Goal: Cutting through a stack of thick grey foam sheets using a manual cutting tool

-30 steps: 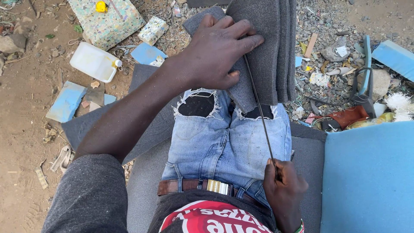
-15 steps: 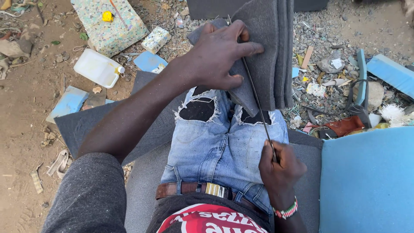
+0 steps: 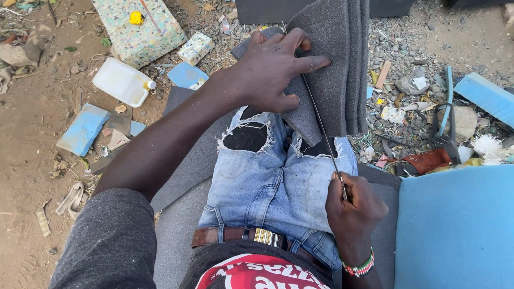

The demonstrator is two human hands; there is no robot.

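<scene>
Our left hand (image 3: 273,69) presses flat on the grey foam (image 3: 334,75) at 12 o'clock; our right hand (image 3: 353,211) is fisted around the thin blade (image 3: 321,126).

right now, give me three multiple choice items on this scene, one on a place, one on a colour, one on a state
1. Where does the left hand rest?
A. on the grey foam sheet
B. on the white jug
C. on the belt

2. What colour is the foam slab at lower right?
A. red
B. blue
C. yellow

3. How does the right hand stand?
A. open and flat
B. closed round a long thin blade
C. out of view

Answers: 1 A, the palm and fingers press the grey foam; 2 B, its surface is plain blue; 3 B, the fingers wrap the blade's near end.
</scene>
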